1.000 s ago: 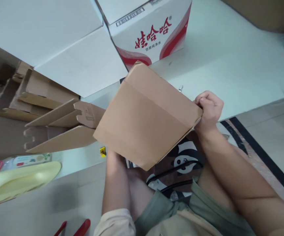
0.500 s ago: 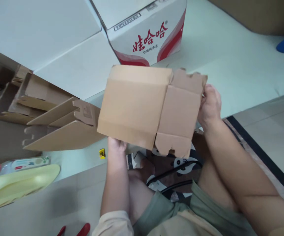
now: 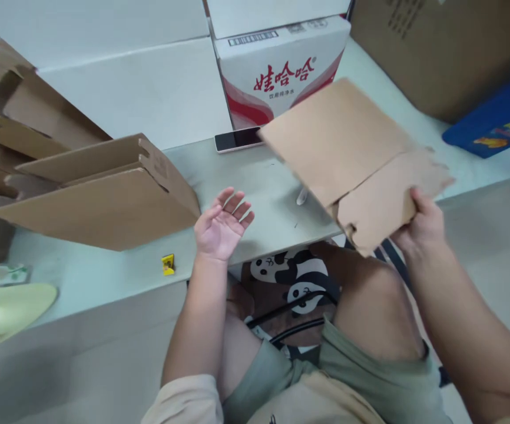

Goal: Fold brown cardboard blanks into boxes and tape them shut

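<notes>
Right hand (image 3: 425, 221) gripped a cardboard piece (image 3: 338, 135) near its notched end, thumb on top; the piece was held tilted above the table (image 3: 264, 182), partly in front of a white-and-red carton (image 3: 277, 82). Left hand (image 3: 224, 227) was open, palm upward, fingers slightly curled. Beside it a cardboard box (image 3: 105, 206) rested on the table. A yellow packet (image 3: 168, 264) lay near the front edge. Farther out: phone (image 3: 232, 140) at the carton's foot, blue box (image 3: 497, 129) at far right.
</notes>
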The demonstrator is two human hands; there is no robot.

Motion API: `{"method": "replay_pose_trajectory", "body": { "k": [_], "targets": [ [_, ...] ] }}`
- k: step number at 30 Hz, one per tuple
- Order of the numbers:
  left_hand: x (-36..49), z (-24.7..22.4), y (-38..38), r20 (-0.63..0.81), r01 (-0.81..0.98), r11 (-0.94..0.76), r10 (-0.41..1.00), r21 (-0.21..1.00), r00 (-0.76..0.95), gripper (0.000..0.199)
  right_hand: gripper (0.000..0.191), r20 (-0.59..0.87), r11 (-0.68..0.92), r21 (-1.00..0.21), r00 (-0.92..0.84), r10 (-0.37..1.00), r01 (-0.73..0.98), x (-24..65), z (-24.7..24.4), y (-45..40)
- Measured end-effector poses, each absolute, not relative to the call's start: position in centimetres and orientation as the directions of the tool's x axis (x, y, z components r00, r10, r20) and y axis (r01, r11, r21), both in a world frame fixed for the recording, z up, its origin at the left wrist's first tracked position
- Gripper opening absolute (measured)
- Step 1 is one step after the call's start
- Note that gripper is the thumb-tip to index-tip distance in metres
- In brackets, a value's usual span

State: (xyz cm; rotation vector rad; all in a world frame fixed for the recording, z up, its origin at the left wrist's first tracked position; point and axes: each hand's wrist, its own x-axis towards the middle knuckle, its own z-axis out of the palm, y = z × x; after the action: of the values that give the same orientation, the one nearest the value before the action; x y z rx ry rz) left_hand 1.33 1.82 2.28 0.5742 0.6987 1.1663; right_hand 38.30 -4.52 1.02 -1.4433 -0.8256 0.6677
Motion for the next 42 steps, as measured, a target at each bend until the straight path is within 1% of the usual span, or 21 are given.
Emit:
{"method": "replay_pose_trajectory", "body": {
  "k": [3, 5, 7, 9, 10, 11, 12, 13, 15, 17, 20, 21, 23, 25, 27, 31, 33, 35, 37, 39, 42],
  "targets": [
    [0.7, 2.5, 1.8, -0.17, -0.675, 0.305, 0.95, 0.672, 0.26, 0.024, 0.03, -0.024, 0.045, -0.997, 0.801, 0.599, -0.064, 41.3, 2.3, -4.9],
    [0.6, 2.6, 1.9, -0.164, -0.688, 0.319, 0.945, 0.652, 0.283, 0.024, 0.027, -0.022, 0.043, -0.998, 0.863, 0.504, -0.051, 42.4, 3.6, -3.7],
    [0.7, 2.6, 2.1, -0.16, -0.69, 0.326, 0.942, 0.646, 0.295, 0.024, 0.031, 0.008, 0.058, -0.998, 0.913, 0.407, -0.018, 42.9, 5.5, -0.9],
    [1.0, 2.7, 2.3, -0.157, -0.686, 0.323, 0.942, 0.652, 0.295, 0.022, 0.036, 0.061, 0.065, -0.997, 0.932, 0.358, 0.04, 43.0, 7.8, 3.5],
    [1.2, 2.7, 2.4, -0.156, -0.682, 0.322, 0.943, 0.657, 0.295, 0.02, 0.036, 0.079, 0.044, -0.997, 0.914, 0.398, 0.067, 42.9, 9.0, 6.1],
    [1.4, 2.8, 2.5, -0.155, -0.678, 0.32, 0.943, 0.662, 0.294, 0.019, 0.037, 0.066, 0.005, -0.997, 0.885, 0.46, 0.071, 42.8, 10.2, 8.7],
    [1.5, 2.9, 2.6, -0.153, -0.676, 0.314, 0.945, 0.666, 0.289, 0.018, 0.037, 0.005, -0.075, -0.996, 0.838, 0.545, 0.055, 42.6, 11.3, 11.2],
    [1.5, 3.0, 2.7, -0.15, -0.675, 0.306, 0.948, 0.672, 0.28, 0.018, 0.035, -0.032, -0.119, -0.992, 0.813, 0.581, 0.046, 42.3, 12.1, 13.4],
    [1.5, 3.3, 2.9, -0.147, -0.67, 0.278, 0.958, 0.688, 0.246, 0.02, 0.031, -0.123, -0.27, -0.96, 0.753, 0.647, 0.074, 41.0, 12.7, 16.3],
    [1.3, 3.5, 3.0, -0.147, -0.658, 0.251, 0.967, 0.71, 0.21, 0.021, 0.025, -0.176, -0.346, -0.931, 0.681, 0.711, 0.12, 38.8, 11.6, 16.9],
    [0.7, 4.0, 3.0, -0.105, -0.652, 0.209, 0.975, 0.729, 0.194, 0.022, 0.006, -0.232, -0.378, -0.908, 0.532, 0.815, 0.183, 34.6, 8.0, 14.7],
    [0.5, 4.1, 2.9, -0.077, -0.657, 0.183, 0.979, 0.731, 0.187, 0.022, 0.004, -0.252, -0.387, -0.898, 0.476, 0.843, 0.209, 33.2, 6.8, 13.6],
    [-0.2, 4.5, 2.6, -0.018, -0.671, 0.117, 0.988, 0.732, 0.152, 0.021, 0.01, -0.285, -0.401, -0.866, 0.363, 0.887, 0.3, 30.9, 5.0, 11.4],
    [-1.0, 4.9, 2.0, 0.024, -0.673, 0.044, 0.995, 0.739, 0.092, 0.022, 0.013, -0.302, -0.389, -0.826, 0.263, 0.916, 0.407, 29.0, 4.3, 9.7],
    [-1.9, 5.3, 1.4, 0.056, -0.651, -0.021, 0.998, 0.759, 0.033, 0.023, 0.015, -0.308, -0.366, -0.797, 0.199, 0.931, 0.48, 27.5, 4.5, 8.6],
    [-4.1, 5.8, 0.5, 0.148, -0.59, -0.183, 0.983, 0.786, -0.108, 0.025, 0.016, -0.303, -0.326, -0.766, 0.136, 0.943, 0.554, 25.3, 5.9, 7.5],
    [-5.3, 5.9, 0.5, 0.197, -0.557, -0.307, 0.948, 0.772, -0.25, 0.024, 0.016, -0.279, -0.272, -0.759, 0.082, 0.957, 0.592, 24.3, 6.3, 7.3],
    [-6.4, 5.8, 0.5, 0.232, -0.484, -0.436, 0.875, 0.759, -0.425, 0.023, 0.019, -0.231, -0.172, -0.751, -0.01, 0.973, 0.637, 23.1, 6.5, 7.3],
    [-7.6, 5.5, 0.7, 0.26, -0.362, -0.538, 0.765, 0.761, -0.59, 0.025, 0.026, -0.133, -0.019, -0.738, -0.117, 0.984, 0.674, 21.3, 6.6, 7.6],
    [-8.8, 5.3, 0.8, 0.287, -0.219, -0.6, 0.632, 0.769, -0.72, 0.025, 0.037, 0.028, 0.168, -0.712, -0.211, 0.977, 0.682, 19.1, 7.0, 7.9],
    [-10.5, 4.7, 1.1, 0.303, -0.021, -0.607, 0.427, 0.794, -0.852, 0.02, 0.054, 0.279, 0.419, -0.651, -0.314, 0.908, 0.634, 15.0, 7.9, 8.6]
  ]
}}
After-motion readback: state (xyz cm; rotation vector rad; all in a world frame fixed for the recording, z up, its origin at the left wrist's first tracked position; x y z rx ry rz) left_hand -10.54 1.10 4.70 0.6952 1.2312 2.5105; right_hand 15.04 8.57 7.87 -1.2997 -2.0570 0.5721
